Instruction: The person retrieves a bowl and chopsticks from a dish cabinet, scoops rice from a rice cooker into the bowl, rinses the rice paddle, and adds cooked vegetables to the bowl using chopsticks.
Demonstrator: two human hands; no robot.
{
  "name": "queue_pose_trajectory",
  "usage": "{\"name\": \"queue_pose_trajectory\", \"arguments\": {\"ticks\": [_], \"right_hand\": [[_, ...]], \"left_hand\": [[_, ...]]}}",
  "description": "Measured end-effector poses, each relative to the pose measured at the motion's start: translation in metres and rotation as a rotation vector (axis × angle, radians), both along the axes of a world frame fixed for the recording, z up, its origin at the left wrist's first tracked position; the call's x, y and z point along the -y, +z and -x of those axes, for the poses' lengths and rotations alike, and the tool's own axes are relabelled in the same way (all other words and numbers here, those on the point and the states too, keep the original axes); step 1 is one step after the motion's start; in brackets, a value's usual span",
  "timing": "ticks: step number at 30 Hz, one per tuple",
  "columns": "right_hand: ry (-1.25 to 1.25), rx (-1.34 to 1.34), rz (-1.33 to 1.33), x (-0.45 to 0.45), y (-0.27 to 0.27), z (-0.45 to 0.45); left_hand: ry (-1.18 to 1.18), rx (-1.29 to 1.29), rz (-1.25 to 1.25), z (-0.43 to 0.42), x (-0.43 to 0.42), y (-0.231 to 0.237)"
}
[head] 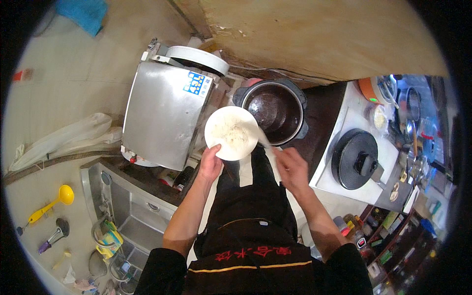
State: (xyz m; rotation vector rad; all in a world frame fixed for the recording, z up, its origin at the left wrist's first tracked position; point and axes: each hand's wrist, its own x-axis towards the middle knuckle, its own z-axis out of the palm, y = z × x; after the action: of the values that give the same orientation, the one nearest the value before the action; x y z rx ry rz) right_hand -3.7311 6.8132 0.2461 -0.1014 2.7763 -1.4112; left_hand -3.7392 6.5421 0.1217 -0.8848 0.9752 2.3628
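Note:
My left hand (211, 166) grips the near left rim of a white bowl (209, 127), thumb over the edge. Inside the bowl lies a pale, powdery, flour-like heap (231, 135). My right hand (293, 167) is closed around a thin, pale utensil (264, 139), blurred by motion. Its far end reaches over the bowl's right side; whether it is a spoon or chopsticks I cannot tell. Just beyond the bowl stands a deep dark pot (301, 123) with a metallic rim and black handles. The bowl overlaps the pot's near left edge in view.
Left of the bowl is a steel-topped appliance (164, 114). A stainless sink (138, 210) with a faucet lies nearer on the left. On the right, a round black lid (354, 158) rests on a white surface, near an orange-and-white appliance (374, 90). Shelves hold several bottles (356, 230).

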Motion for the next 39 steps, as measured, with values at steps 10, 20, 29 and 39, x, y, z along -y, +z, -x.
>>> {"name": "queue_pose_trajectory", "arguments": {"ticks": [10, 20, 29, 39], "right_hand": [[-0.317, 0.099, -0.114, -0.026, -0.062, 0.024], [-0.223, 0.548, -0.364, -0.007, -0.182, 0.064], [-0.779, -0.225, -0.641, -0.181, -0.006, -0.048], [-0.702, 0.681, 0.455, -0.1, -0.131, -0.013]], "left_hand": [[-0.022, -0.01, 0.0, 0.013, -0.022, -0.005], [0.009, 0.067, 0.044, -0.023, 0.006, 0.01], [-0.011, 0.04, 0.059, -0.027, 0.007, 0.036], [0.067, 0.018, 0.058, -0.038, 0.014, 0.055]]}}
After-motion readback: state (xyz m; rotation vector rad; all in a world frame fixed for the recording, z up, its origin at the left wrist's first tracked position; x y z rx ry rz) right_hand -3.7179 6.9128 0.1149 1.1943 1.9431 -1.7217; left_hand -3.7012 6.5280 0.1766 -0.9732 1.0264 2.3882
